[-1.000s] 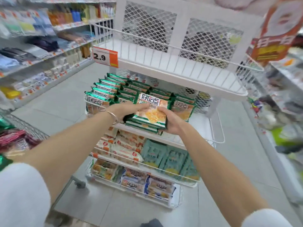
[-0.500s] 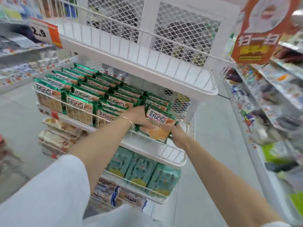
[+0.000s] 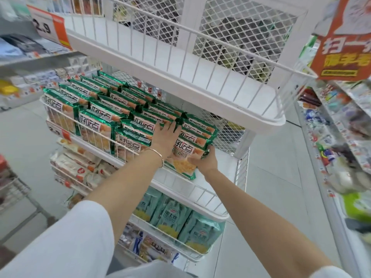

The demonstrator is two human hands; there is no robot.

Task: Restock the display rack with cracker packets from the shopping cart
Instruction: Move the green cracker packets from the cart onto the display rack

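A white wire display rack fills the view. Its second shelf holds several rows of green cracker packets. At the right end of those rows lies a small stack of green cracker packets. My right hand grips the stack's right edge, thumb on top. My left hand lies flat with spread fingers on the packets just left of the stack. A thin bangle circles my left wrist. The shelf floor right of the stack is bare white.
The rack's top shelf is bare, with a 2.9 price tag at its left corner. Teal packets fill the shelf below. The shopping cart's edge shows at far left. An orange sign hangs top right.
Both hands carried the stack of packets from in front of the rack onto the second shelf's right end. The view swung closer and to the right.
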